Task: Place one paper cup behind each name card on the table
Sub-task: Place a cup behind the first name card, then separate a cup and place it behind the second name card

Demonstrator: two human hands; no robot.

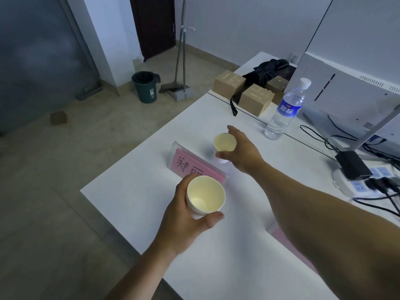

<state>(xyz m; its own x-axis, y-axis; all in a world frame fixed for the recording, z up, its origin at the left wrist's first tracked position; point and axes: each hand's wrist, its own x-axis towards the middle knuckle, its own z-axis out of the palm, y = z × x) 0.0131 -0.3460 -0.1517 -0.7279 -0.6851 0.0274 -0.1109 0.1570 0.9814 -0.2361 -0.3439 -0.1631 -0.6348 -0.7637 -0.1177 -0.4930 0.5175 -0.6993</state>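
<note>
the right hand (240,151) curled its fingers (232,129) round one paper cup (224,145) just past the name card (194,164), placement nearly done; the left hand (186,213) gripped the remaining cup stack (205,197), so more cards likely waited

Clear water bottle (285,107) with blue label, upright on white table (134,169). Behind it: brown cardboard boxes (255,99) beside black bag (266,69). At right: monitor back (350,92), black adapter (352,165) on white power strip (355,187). On floor: dark bin (145,86), broom and dustpan (178,92).
</note>
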